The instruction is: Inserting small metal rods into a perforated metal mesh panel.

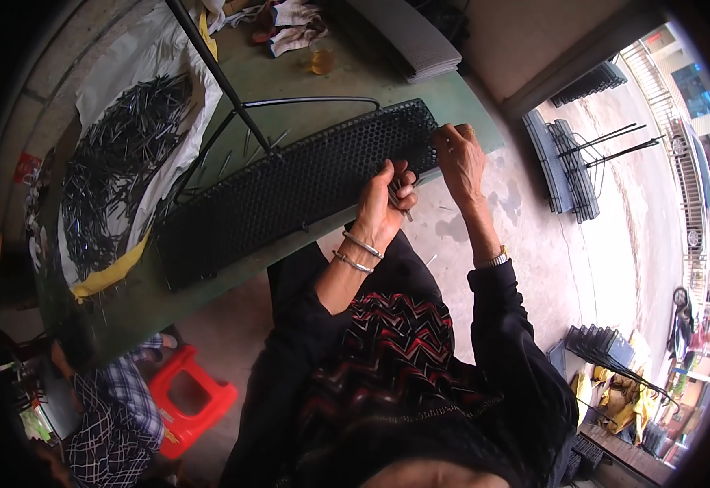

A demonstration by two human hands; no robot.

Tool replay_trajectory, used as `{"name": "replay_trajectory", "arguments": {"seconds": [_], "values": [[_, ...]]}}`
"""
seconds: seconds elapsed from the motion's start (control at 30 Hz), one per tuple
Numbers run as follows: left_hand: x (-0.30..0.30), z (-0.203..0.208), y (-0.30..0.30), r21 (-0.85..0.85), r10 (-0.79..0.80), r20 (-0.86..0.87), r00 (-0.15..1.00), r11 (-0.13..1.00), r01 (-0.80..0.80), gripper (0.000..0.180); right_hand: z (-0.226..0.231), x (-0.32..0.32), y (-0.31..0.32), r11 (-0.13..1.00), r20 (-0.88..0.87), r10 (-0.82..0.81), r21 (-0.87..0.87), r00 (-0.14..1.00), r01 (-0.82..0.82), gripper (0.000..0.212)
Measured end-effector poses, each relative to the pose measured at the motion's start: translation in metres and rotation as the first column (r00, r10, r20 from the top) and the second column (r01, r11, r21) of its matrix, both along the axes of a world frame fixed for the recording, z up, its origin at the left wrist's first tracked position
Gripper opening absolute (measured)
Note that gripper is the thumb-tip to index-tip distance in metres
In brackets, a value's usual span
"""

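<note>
The fingertips of the right hand (pixel 460 159) are lost behind its knuckles at the end of the black mesh panel (pixel 290 189), so whether they pinch anything cannot be told. The left hand (pixel 377 215) curls around thin pieces (pixel 408 215), covering most of their length; how many there are is unclear. The panel's left end sinks into shadow. A black rod (pixel 217 73) runs out past the top edge, which also cuts off the grey stack (pixel 412 41). Slim dark pieces (pixel 127 154) overlap too thickly to count. At lower left, the rim's darkness swallows part of another person (pixel 115 423). Glare and blur hide the details of a motorbike (pixel 680 321) outside
</note>
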State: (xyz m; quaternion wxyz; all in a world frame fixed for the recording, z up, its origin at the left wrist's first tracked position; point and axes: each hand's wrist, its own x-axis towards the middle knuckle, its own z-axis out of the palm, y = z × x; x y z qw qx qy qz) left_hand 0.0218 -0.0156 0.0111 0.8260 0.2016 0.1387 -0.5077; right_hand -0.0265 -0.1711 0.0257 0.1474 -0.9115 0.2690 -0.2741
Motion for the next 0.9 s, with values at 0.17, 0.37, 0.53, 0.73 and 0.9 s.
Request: {"name": "replay_trajectory", "arguments": {"seconds": [0.17,0.37,0.53,0.73,0.9], "values": [[0.005,0.003,-0.004,-0.040,0.046,0.003,0.999,0.998,-0.046,0.028,-0.009,-0.010,0.001,1.000,0.052,-0.014,-0.025,0.999,0.016,0.019],[0.014,-0.008,-0.007,-0.084,0.124,-0.012,0.992,0.989,-0.125,0.029,0.027,-0.046,0.050,0.837,0.284,0.165,0.465,0.944,-0.287,0.022],[0.012,-0.007,-0.013,-0.141,0.164,-0.006,0.986,0.976,-0.163,0.031,0.019,-0.062,0.081,0.759,0.228,0.264,0.550,0.937,-0.347,0.015],[0.001,-0.002,-0.011,-0.118,0.193,0.059,0.980,0.976,-0.185,0.029,0.013,-0.062,0.088,0.703,0.345,0.017,0.664,0.938,-0.257,0.012],[-0.013,-0.003,-0.006,0.040,0.100,0.090,0.991,0.994,-0.104,0.029,0.012,-0.059,0.077,0.726,0.410,-0.078,0.648,0.909,-0.230,0.011]]}}
